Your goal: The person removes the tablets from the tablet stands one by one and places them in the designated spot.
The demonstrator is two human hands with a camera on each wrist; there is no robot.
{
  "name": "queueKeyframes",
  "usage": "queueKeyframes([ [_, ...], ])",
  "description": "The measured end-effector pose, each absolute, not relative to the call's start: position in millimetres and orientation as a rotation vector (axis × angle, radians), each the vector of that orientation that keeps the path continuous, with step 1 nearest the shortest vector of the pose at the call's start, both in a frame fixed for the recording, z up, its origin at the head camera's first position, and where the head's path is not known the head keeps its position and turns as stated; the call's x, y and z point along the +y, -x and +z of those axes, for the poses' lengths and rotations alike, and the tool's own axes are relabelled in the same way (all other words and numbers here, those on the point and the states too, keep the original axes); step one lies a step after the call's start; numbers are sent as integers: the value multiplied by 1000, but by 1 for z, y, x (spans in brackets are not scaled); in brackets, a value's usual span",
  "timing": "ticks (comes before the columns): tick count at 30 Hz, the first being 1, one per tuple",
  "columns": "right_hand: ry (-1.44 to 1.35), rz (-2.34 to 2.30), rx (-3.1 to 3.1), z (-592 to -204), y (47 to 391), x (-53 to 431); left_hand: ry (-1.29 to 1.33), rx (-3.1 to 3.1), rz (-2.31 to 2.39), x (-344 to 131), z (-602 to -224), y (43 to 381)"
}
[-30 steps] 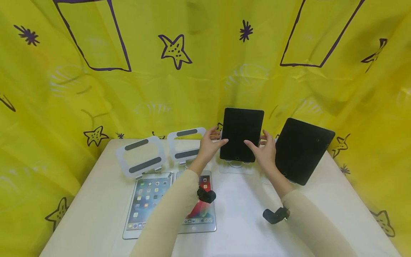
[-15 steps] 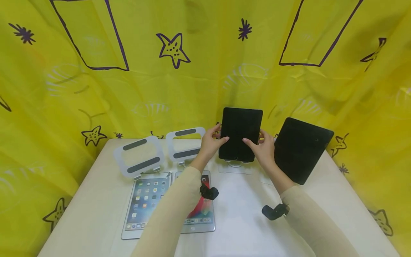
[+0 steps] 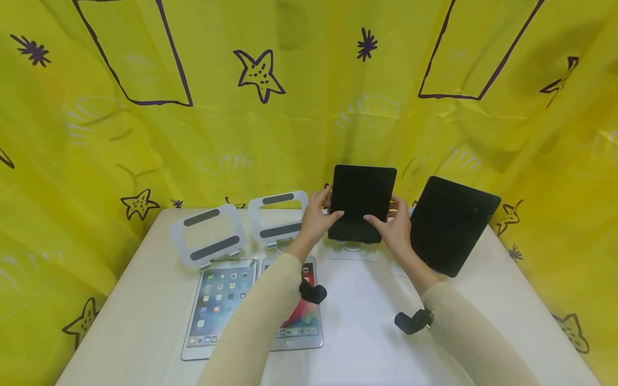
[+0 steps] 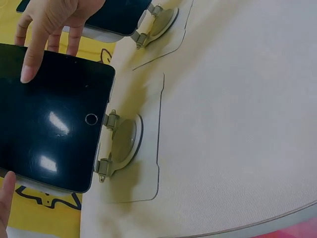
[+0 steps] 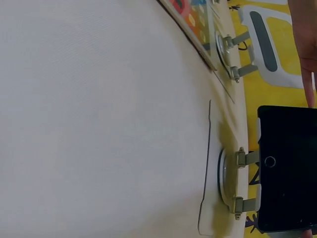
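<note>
A black tablet [image 3: 363, 198] with a round home button stands upright on a stand [image 4: 126, 144] with a hinged neck and flat base. My left hand [image 3: 316, 221] grips its left side, thumb on the dark screen and fingers behind the edge. On the opposite side my right hand [image 3: 397, 230] holds it in the same way, thumb on the glass. The stand's small lips support the tablet's lower edge. Another black tablet [image 3: 454, 225] leans on its own stand just right of my right hand.
Two white stands [image 3: 210, 236] with grey pads rise at the left; the second stand [image 3: 279, 231] is near my left hand. In front lie a tablet with a blue screen [image 3: 222, 300] and one with a red screen [image 3: 309, 316]. A yellow curtain [image 3: 309, 128] hangs behind the table.
The held tablet's top edge has dipped slightly and its tilt has changed a little. Both hands keep their grip at its sides. The view has shifted slightly.
</note>
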State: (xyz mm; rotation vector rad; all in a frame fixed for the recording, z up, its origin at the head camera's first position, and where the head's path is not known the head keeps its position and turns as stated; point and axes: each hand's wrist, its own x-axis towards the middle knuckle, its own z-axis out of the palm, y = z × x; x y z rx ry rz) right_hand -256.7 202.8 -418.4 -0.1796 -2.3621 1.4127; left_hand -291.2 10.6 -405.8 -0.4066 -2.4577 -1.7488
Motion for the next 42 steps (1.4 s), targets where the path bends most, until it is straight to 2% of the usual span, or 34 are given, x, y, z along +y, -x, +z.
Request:
queueKeyframes([
  [8, 174, 1388, -2340, -422, 255, 208, 417, -2635, -1621, 14, -413, 287],
  [19, 165, 1347, -2369, -413, 250, 209, 330, -2524, -1556, 19, -414, 280],
  [31, 163, 1319, -2445, -392, 240, 217, 467, -2366, -1330, 19, -407, 272],
  [42, 157, 1415, -2475, -388, 232, 223, 508, -2381, -1352, 15, -401, 262],
])
